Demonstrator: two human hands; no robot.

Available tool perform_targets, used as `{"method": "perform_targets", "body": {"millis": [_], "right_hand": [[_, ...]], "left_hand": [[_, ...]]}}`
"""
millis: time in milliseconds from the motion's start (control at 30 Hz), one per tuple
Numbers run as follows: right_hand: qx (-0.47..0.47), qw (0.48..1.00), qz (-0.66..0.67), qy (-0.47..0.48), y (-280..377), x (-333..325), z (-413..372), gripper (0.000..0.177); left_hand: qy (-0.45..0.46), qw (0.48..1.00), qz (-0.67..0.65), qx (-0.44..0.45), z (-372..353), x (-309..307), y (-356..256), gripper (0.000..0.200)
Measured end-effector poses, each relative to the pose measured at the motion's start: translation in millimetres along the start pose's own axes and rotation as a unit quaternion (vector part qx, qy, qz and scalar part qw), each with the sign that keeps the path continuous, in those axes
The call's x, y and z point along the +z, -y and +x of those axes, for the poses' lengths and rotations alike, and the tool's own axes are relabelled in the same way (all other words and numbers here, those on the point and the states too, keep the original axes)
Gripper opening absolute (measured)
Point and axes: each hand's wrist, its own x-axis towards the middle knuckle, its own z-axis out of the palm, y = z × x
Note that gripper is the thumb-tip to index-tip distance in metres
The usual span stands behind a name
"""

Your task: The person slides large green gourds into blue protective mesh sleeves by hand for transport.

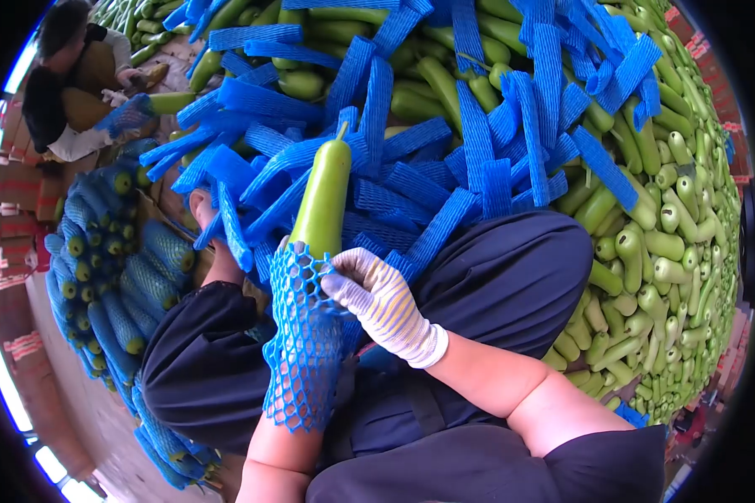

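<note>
A long light-green bottle gourd (320, 197) stands nearly upright in front of me, stem end up. A stretched blue foam net sleeve (281, 281) surrounds its lower end and covers my left hand and wrist. Through the mesh, my left hand (304, 323) can be partly made out, closed around the gourd's lower end. My right hand (382, 306), in a striped white knit glove, pinches the upper edge of the net beside the gourd. Many flattened blue foam nets (411, 189) lie loose just beyond my hands.
Unwrapped gourds (654, 251) are heaped along the right and far side. At left, net-covered gourds (134, 285) lie stacked on the floor (84, 394). A person (75, 84) sits at upper left, holding a gourd in a net. My crossed legs (512, 277) frame the work area.
</note>
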Motion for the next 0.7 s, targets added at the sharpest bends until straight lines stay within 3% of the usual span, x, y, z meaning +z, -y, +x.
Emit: {"method": "perform_targets", "body": {"millis": [33, 67, 100, 133, 233, 267, 333, 400, 467, 533, 633, 667, 700], "right_hand": [[-0.036, 0.998, -0.051, -0.011, 1, -2, 3, 0.011], [-0.07, 0.992, -0.102, -0.02, 5, -5, 11, 0.011], [-0.139, 0.953, -0.267, -0.033, 15, -10, 22, 0.01], [-0.141, 0.959, -0.243, -0.045, 17, -12, 34, 0.009], [-0.188, 0.919, -0.345, -0.044, 27, -28, 69, 0.014], [-0.193, 0.906, -0.374, -0.042, 28, -37, 79, 0.016], [-0.187, 0.911, -0.364, -0.059, 25, -50, 91, 0.018], [-0.184, 0.925, -0.329, -0.052, 22, -58, 101, 0.019], [-0.196, 0.923, -0.326, -0.046, 23, -61, 105, 0.02], [-0.195, 0.916, -0.346, -0.049, 25, -60, 105, 0.021], [-0.19, 0.924, -0.33, -0.041, 25, -61, 104, 0.021], [-0.186, 0.926, -0.327, -0.04, 26, -62, 104, 0.02], [-0.186, 0.926, -0.327, -0.041, 27, -63, 102, 0.02]], "left_hand": [[-0.003, 1.0, -0.003, -0.001, -2, 0, 1, 0.03], [0.004, 0.993, 0.092, 0.074, -7, 0, 1, 0.031], [0.012, 0.972, 0.187, 0.144, -14, 1, -10, 0.032], [0.021, 0.936, 0.28, 0.212, -22, 3, -22, 0.033], [0.055, 0.745, 0.53, 0.401, -32, 7, -47, 0.035], [0.055, 0.746, 0.53, 0.401, -32, 6, -43, 0.035], [0.119, 0.82, 0.447, 0.336, -28, 0, -23, 0.041], [0.108, 0.827, 0.421, 0.356, -33, -3, -13, 0.039], [0.133, 0.841, 0.424, 0.308, -39, -4, -25, 0.04], [0.148, 0.835, 0.443, 0.29, -43, -10, -18, 0.04], [0.158, 0.744, 0.541, 0.358, -47, -16, -9, 0.04], [0.159, 0.744, 0.541, 0.359, -46, -16, -16, 0.04], [0.173, 0.777, 0.511, 0.325, -43, -14, -24, 0.041]]}}
